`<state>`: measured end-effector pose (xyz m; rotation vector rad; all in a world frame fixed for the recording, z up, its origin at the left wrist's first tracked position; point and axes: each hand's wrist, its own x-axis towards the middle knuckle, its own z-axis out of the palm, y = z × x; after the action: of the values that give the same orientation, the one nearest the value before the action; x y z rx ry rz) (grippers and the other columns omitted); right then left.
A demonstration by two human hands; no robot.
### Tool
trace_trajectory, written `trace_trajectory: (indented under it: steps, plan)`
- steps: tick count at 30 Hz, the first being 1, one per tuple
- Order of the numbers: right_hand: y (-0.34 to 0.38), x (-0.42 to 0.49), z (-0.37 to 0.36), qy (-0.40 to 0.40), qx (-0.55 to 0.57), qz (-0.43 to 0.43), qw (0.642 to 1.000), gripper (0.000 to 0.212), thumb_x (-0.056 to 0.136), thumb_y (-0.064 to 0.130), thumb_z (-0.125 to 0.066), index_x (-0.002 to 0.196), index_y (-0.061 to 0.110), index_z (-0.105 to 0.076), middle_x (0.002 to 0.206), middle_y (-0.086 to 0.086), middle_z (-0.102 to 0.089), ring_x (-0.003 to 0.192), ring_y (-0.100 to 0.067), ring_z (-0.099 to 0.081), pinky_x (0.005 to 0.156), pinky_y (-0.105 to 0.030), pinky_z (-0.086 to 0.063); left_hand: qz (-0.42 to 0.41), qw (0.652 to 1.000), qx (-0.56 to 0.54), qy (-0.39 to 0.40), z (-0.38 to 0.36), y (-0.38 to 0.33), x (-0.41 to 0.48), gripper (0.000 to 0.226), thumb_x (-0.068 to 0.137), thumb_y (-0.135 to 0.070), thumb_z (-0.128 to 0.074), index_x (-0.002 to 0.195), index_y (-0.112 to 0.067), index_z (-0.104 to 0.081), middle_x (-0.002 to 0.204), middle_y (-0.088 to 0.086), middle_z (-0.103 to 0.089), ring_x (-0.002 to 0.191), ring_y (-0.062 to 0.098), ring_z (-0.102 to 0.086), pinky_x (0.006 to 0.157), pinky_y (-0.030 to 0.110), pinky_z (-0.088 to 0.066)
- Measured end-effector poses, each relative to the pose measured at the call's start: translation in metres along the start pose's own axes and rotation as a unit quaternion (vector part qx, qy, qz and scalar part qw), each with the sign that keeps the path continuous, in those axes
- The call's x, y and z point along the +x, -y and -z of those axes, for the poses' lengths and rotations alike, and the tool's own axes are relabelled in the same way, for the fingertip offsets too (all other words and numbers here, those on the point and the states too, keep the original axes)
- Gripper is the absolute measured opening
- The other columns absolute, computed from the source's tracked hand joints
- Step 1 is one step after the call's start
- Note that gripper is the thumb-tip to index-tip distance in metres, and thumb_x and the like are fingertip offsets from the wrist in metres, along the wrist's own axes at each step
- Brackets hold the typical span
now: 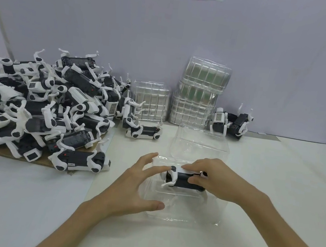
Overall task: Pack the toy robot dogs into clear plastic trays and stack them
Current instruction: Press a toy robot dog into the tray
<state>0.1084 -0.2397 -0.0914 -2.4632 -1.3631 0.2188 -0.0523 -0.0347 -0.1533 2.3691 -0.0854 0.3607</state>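
Observation:
A black and white toy robot dog (181,180) lies on its side inside a clear plastic tray (179,210) near the table's front. My right hand (216,179) grips the dog's body from the right, fingers over its top and side. My left hand (139,184) is spread at the tray's left edge, fingertips touching the dog's front end, thumb lying on the tray's near left part. A second clear tray (200,143) sits just behind the first one.
A big heap of toy dogs (42,103) fills the left side on cardboard. One loose dog (142,130) lies behind the trays; two more dogs (230,122) stand at the right. Stacks of clear trays (199,95) stand against the back wall.

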Motion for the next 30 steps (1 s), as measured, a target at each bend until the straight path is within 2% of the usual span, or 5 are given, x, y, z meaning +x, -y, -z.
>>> trace_trajectory:
  steps: [4,11,19,26,30]
  plan:
    - [0.007,0.001,-0.001,0.003,-0.027,-0.003,1.000,0.032,0.096,0.030,-0.064,0.128,0.034,-0.066,0.120,0.005,-0.071,0.109,-0.016,-0.061,0.094,-0.034,-0.048,-0.028,0.999,0.030,-0.027,-0.001,-0.002,-0.002,0.068,0.067,-0.065,-0.070,0.131,-0.061,-0.046,0.154,-0.037,-0.011,0.146,-0.007,-0.011,0.117,0.032,-0.018]
    - [0.013,0.004,-0.010,-0.060,0.000,-0.028,0.998,0.026,0.091,0.025,-0.070,0.115,0.034,-0.073,0.092,0.007,-0.071,0.068,-0.001,-0.054,0.074,-0.030,-0.050,-0.061,0.995,0.014,-0.076,-0.005,-0.003,-0.004,0.044,0.074,-0.046,-0.078,0.115,-0.038,-0.064,0.136,-0.029,-0.045,0.145,-0.006,-0.020,0.116,0.031,-0.021]
    - [0.021,-0.014,-0.020,-0.196,0.075,-0.011,0.978,0.021,0.092,0.018,-0.067,0.110,0.029,-0.071,0.113,0.020,-0.062,0.102,-0.007,-0.061,0.090,-0.026,-0.049,-0.050,0.996,-0.013,-0.069,-0.003,-0.004,-0.003,0.026,0.077,-0.041,-0.077,0.100,-0.037,-0.067,0.130,-0.027,-0.047,0.144,-0.003,-0.025,0.115,0.036,-0.027]
    - [0.050,-0.034,-0.041,-0.040,-0.053,0.046,0.997,0.060,0.094,0.072,-0.021,0.149,0.049,-0.030,0.160,0.025,-0.018,0.146,0.003,-0.015,0.121,-0.026,-0.006,-0.060,0.995,-0.041,-0.072,-0.002,-0.006,-0.002,0.020,0.081,-0.045,-0.072,0.100,-0.040,-0.068,0.137,-0.023,-0.046,0.145,0.001,-0.026,0.114,0.031,-0.026]
    - [0.048,-0.040,-0.048,-0.066,-0.078,0.022,0.995,0.049,0.098,0.064,-0.034,0.146,0.050,-0.035,0.163,0.025,-0.006,0.150,0.001,-0.009,0.117,-0.020,0.009,-0.057,0.995,-0.051,-0.068,0.000,-0.007,-0.003,0.032,0.090,-0.051,-0.057,0.120,-0.042,-0.057,0.147,-0.021,-0.039,0.144,0.005,-0.031,0.112,0.030,-0.028]
